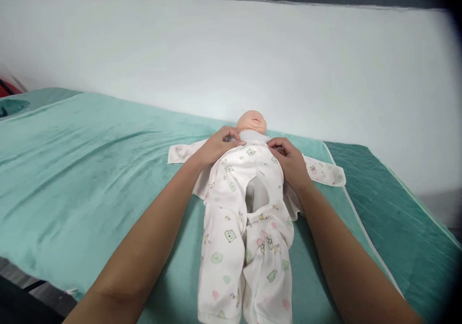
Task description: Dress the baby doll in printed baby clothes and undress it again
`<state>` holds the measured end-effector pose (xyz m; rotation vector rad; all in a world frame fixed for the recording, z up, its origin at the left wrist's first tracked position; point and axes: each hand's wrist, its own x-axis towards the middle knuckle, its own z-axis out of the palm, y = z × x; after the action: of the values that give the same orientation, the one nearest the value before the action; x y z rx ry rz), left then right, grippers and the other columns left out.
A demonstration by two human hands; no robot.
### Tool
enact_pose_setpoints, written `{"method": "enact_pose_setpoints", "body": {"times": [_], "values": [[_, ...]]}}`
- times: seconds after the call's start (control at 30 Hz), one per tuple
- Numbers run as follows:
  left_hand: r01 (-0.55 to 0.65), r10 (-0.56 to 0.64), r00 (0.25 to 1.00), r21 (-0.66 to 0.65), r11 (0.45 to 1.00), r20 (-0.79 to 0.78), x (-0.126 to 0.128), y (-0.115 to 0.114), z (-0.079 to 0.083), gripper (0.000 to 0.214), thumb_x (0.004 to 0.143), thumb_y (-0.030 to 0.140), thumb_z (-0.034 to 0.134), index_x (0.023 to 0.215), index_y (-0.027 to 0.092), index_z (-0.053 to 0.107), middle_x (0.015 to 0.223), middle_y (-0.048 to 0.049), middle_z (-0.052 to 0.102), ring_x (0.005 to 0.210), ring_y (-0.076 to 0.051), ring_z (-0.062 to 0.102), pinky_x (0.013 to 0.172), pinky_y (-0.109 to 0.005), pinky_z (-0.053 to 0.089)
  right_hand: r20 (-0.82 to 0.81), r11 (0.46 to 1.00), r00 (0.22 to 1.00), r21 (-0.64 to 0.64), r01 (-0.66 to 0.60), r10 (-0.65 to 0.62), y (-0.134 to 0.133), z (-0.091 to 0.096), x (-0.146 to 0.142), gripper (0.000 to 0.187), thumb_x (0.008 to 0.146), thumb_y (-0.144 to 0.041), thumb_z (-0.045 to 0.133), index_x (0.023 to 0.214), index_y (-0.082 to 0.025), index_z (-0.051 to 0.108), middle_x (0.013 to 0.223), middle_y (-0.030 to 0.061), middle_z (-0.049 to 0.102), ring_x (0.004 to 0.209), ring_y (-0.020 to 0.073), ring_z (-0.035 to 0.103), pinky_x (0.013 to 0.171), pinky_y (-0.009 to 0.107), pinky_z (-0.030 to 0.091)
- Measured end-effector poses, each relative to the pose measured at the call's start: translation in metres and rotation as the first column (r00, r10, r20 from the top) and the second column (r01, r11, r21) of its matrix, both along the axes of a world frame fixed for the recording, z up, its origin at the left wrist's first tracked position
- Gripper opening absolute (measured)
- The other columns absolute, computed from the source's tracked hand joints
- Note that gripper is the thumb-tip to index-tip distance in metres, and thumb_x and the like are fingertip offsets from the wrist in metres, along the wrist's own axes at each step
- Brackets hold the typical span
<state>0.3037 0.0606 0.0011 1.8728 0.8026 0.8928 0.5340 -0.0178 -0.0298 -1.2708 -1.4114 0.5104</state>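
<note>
A baby doll (251, 120) lies on its back on a teal blanket (90, 170), head toward the wall. It wears a white romper (231, 227) printed with small green and pink animals, open over the belly so the grey body (257, 194) shows. My left hand (216, 146) pinches the romper's edge at the doll's left collar. My right hand (288, 158) is closed on the fabric at the other side of the neck. The romper's sleeves (325, 172) lie spread flat to both sides.
The teal blanket covers a bed or table that runs against a white wall (252, 59). A darker green cover (390, 218) lies along the right side. A red item (6, 88) shows at the far left edge.
</note>
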Motion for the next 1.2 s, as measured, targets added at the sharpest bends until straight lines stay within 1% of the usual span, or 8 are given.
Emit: {"method": "enact_pose_setpoints", "body": {"times": [0.17, 0.37, 0.53, 0.63, 0.7, 0.93, 1.07, 1.2], "values": [[0.085, -0.087, 0.992, -0.024, 0.996, -0.092, -0.005, 0.003, 0.007, 0.032, 0.077, 0.05, 0.07, 0.083, 0.021, 0.06, 0.129, -0.006, 0.057, 0.114, -0.024, 0.054, 0.095, -0.036, 0.042, 0.126, 0.988, 0.98, -0.024, -0.153, 0.155, 0.01, 0.008, 0.01, 0.017, 0.084, -0.036, 0.067, 0.081, -0.023, 0.057, 0.12, 0.0045, 0.057, 0.111, 0.0207, 0.053, 0.095, 0.036, 0.04], [0.07, -0.068, 0.996, 0.039, 0.997, -0.058, 0.0, 0.003, 0.01, 0.029, 0.082, 0.044, 0.065, 0.074, 0.02, 0.053, 0.093, -0.0021, 0.061, 0.085, -0.017, 0.054, 0.076, -0.03, 0.042, 0.196, 0.961, 0.944, -0.133, -0.244, 0.267, 0.011, 0.015, 0.013, 0.034, 0.092, -0.049, 0.056, 0.072, -0.021, 0.055, 0.123, 0.0059, 0.054, 0.125, 0.022, 0.048, 0.102, 0.036, 0.037], [-0.034, 0.034, 0.999, 0.005, 0.999, 0.007, 0.008, 0.014, 0.002, 0.027, 0.081, 0.044, 0.066, 0.074, 0.021, 0.052, 0.075, 0.0012, 0.054, 0.07, -0.014, 0.047, 0.069, -0.029, 0.039, 0.201, 0.988, 0.972, -0.121, -0.099, 0.122, 0.022, 0.016, 0.007, 0.034, 0.092, -0.048, 0.055, 0.07, -0.022, 0.054, 0.096, 0.0017, 0.063, 0.095, 0.0193, 0.057, 0.085, 0.032, 0.041], [-0.097, 0.097, 0.995, 0.001, 0.995, -0.002, 0.012, 0.021, -0.001, 0.028, 0.081, 0.043, 0.065, 0.073, 0.022, 0.049, 0.071, 0.0021, 0.05, 0.067, -0.014, 0.044, 0.068, -0.029, 0.038, 0.236, 0.985, 0.972, -0.17, 0.037, 0.004, 0.033, 0.015, 0.004, 0.036, 0.091, -0.049, 0.054, 0.067, -0.022, 0.051, 0.069, -0.0028, 0.052, 0.072, 0.0163, 0.049, 0.071, 0.031, 0.037], [-0.141, 0.142, 0.99, 0.012, 0.99, -0.025, 0.014, 0.024, -0.003, 0.027, 0.081, 0.04, 0.065, 0.073, 0.021, 0.049, 0.069, 0.0027, 0.049, 0.066, -0.013, 0.043, 0.067, -0.029, 0.038, 0.259, 0.982, 0.965, -0.168, 0.083, -0.038, 0.038, 0.015, 0.003, 0.039, 0.091, -0.049, 0.054, 0.063, -0.022, 0.047, 0.063, -0.0039, 0.046, 0.067, 0.015, 0.044, 0.067, 0.03, 0.034], [-0.136, 0.137, 0.99, -0.029, 0.99, 0.039, 0.017, 0.022, -0.01, 0.012, 0.082, 0.031, 0.063, 0.084, 0.02, 0.059, 0.092, -0.0023, 0.068, 0.085, -0.017, 0.06, 0.081, -0.031, 0.046, 0.105, 0.978, 0.985, -0.146, 0.152, -0.137, 0.037, 0.008, -0.001, 0.025, 0.084, -0.044, 0.062, 0.074, -0.022, 0.056, 0.068, -0.0032, 0.054, 0.066, 0.0149, 0.048, 0.066, 0.029, 0.039], [-0.146, 0.149, 0.986, -0.043, 0.988, 0.071, 0.013, 0.013, -0.012, 0.014, 0.085, 0.027, 0.06, 0.093, 0.02, 0.068, 0.103, -0.0044, 0.072, 0.096, -0.018, 0.063, 0.092, -0.033, 0.047, 0.02, 0.986, 0.992, -0.105, 0.127, -0.126, 0.018, 0.009, -0.007, 0.017, 0.084, -0.036, 0.061, 0.093, -0.022, 0.064, 0.094, 0.0035, 0.066, 0.085, 0.0188, 0.059, 0.079, 0.033, 0.047], [-0.164, 0.168, 0.98, -0.046, 0.985, 0.107, 0.007, 0.0, -0.015, 0.022, 0.087, 0.025, 0.056, 0.101, 0.023, 0.073, 0.116, -0.004, 0.072, 0.107, -0.019, 0.064, 0.099, -0.033, 0.047, 0.099, 0.993, 0.988, 0.055, 0.109, -0.114, -0.014, 0.027, -0.023, 0.016, 0.087, -0.026, 0.055, 0.101, -0.024, 0.063, 0.112, 0.0058, 0.066, 0.106, 0.0217, 0.06, 0.096, 0.04, 0.046]]}}
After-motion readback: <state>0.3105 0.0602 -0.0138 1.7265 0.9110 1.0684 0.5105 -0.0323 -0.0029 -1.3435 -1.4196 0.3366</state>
